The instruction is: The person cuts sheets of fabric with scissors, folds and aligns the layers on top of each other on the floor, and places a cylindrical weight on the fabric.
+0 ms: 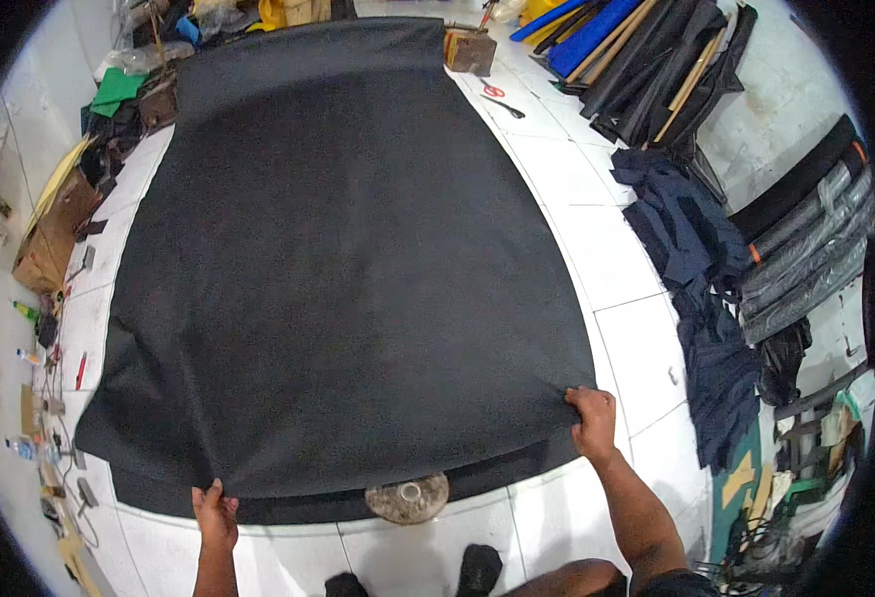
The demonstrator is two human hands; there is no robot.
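Note:
A wide sheet of black fabric (348, 269) stretches over the white tiled floor, from a thicker band at the far end to its near edge in front of me. My left hand (216, 514) pinches that near edge, left of the middle, and a crease runs up from the grip. At the near right corner my right hand (593, 422) has its fingers closed on the same sheet. Under the lifted edge shows another dark layer. A round, worn disc with a hole in its centre (408, 497) lies at the near edge, partly covered by the fabric.
Red-handled scissors (493, 90) lie on the floor at the far right, near a box-shaped weight (469, 52). Rolls of material (647, 60) lean at the right wall. A dark blue cloth heap (691, 269) lies right. A cardboard box (59, 234) and small items line the left.

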